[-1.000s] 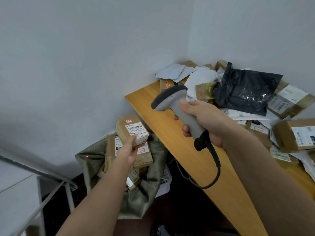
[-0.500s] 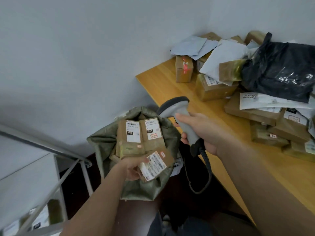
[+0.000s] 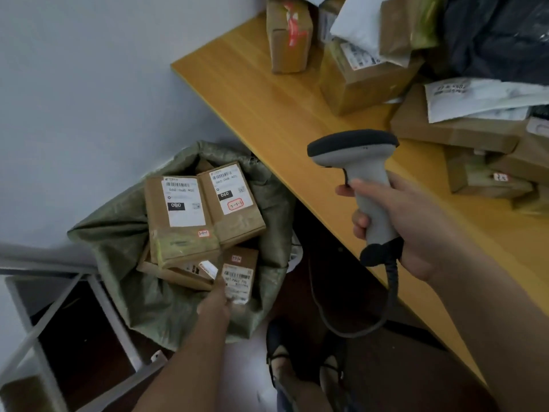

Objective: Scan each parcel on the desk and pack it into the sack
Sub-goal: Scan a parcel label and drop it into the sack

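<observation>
Nearest to us, our right hand (image 3: 407, 227) is wrapped round the grey handle of the barcode scanner (image 3: 364, 179), which stands nearly upright above the desk edge, its long axis running from the black cable boot at the bottom to the dark-rimmed head at the top; the head points left, toward the sack. The coiled cable (image 3: 371, 316) hangs in a loop below our wrist. Our left hand (image 3: 215, 301) reaches down into the green sack (image 3: 118, 242) on the floor beside the desk; its fingers lie against the small labelled parcel (image 3: 239, 273) at the near side of the sack's mouth, but whether they grip it or merely touch it we cannot tell, as the hand is blurred. That parcel lies label up, its long axis running toward and away from us. Just beyond it two larger brown boxes (image 3: 202, 209) lie side by side in the sack, white labels up, long axes tilted slightly leftward. Farther off, the wooden desk (image 3: 261, 93) carries a heap of unscanned parcels (image 3: 365, 78), a white mailer (image 3: 472, 98) and a black plastic bag (image 3: 502, 37).
</observation>
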A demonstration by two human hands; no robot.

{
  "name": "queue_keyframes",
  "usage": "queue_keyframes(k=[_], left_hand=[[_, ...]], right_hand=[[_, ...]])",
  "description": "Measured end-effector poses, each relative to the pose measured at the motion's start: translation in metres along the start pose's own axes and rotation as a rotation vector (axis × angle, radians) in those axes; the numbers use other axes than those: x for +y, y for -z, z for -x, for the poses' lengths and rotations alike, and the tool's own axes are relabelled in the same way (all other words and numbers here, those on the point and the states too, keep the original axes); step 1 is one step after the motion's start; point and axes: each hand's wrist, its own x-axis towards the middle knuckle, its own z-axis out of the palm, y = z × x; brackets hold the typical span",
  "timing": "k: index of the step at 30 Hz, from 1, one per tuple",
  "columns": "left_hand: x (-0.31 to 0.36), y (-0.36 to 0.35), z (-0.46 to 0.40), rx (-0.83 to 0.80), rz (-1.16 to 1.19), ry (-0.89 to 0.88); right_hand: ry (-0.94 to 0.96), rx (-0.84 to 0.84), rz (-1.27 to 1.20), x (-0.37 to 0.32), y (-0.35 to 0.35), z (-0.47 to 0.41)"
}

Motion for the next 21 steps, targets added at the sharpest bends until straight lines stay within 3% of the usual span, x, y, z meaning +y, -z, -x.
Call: queue_keyframes(k=[4, 7, 12, 16, 21], left_hand=[[-0.024, -0.007, -0.058, -0.035, -0.092, 0.063], [-0.002, -0.021, 0.002, -0.134, -0.207, 0.099], [0.016, -0.031, 0.05, -0.092, -0.265, 0.073], [0.009, -0.051, 0.096, 0.128, -0.612, -0.378], [-0.001, -0.108, 0.183, -0.077, -0.792, -0.867]], right_hand=[[0.012, 0.07, -0.001, 0.013, 0.026, 0.003], [0.016, 0.123, -0.062, 0.011, 0.039, 0.009], [0.052, 0.24, -0.221, -0.003, 0.054, 0.024], [0.098, 0.323, -0.289, -0.017, 0.076, 0.055], [0.184, 0.476, -0.365, -0.029, 0.129, 0.111]])
